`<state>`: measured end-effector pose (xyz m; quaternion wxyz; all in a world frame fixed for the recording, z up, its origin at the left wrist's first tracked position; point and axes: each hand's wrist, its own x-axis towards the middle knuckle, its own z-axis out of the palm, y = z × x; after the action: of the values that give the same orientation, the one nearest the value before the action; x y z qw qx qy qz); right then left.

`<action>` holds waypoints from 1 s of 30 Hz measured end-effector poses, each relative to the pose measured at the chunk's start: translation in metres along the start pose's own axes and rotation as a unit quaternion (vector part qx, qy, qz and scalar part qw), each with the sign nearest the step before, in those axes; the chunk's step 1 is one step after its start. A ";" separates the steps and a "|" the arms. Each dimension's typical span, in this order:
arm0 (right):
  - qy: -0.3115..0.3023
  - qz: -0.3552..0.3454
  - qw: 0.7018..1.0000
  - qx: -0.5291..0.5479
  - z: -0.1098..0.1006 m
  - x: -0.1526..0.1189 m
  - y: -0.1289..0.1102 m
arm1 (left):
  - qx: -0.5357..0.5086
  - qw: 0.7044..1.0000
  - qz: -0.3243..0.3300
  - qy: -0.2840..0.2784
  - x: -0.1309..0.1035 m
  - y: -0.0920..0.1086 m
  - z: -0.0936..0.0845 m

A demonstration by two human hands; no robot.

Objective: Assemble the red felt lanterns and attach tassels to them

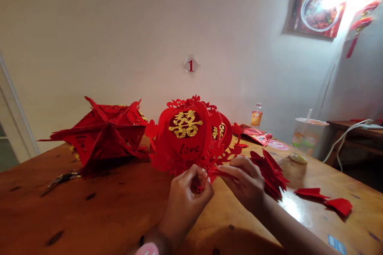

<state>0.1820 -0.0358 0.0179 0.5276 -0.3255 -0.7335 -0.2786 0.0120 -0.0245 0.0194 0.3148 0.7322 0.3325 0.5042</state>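
Working right at the lantern's lower edge, both hands are in close! The left hand (187,199) has thumb and forefinger curled tight together around a red bit (199,189), though whether that belongs to the lantern (179,143) or is loose, I cannot tell. Over to the right hand (248,185): thumb and fingers grasp a red strip (226,173), its end pointing at the left fingertips. And the lantern stands just beyond both sets of fingers, gold sign facing out.

Here's where finesse should count. The left pinch looks best used as the anchor, firm but light, since these thin sheets would likely crease under a squeeze. The strip wants steering in flat, tip first, nudged rather than shoved; force could tear a slot or buckle the curls. Gripping nearer the strip's end would probably give finer control.

Beyond the right fingers, a pile (269,173) of red pieces lies handy; well left of the left fingers, a second lantern (104,131) rests tilted. Both wrists would do well to ride low, clear of that delicate fretwork!
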 end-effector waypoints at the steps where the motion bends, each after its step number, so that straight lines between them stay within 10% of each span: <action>1: 0.002 0.007 1.000 0.008 0.000 0.001 0.000 | -0.005 1.000 -0.002 0.000 0.000 -0.001 0.000; 19: -0.036 0.098 0.992 0.074 0.010 0.002 -0.009 | -0.398 0.897 -0.180 0.064 0.010 0.002 -0.006; 30: -0.033 0.102 0.993 0.053 0.007 0.001 -0.006 | -0.231 0.969 -0.089 0.011 0.016 -0.008 -0.005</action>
<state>0.1733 -0.0341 0.0166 0.5454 -0.3789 -0.7272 -0.1735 0.0106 -0.0062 0.0227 0.5152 0.6016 0.2744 0.5453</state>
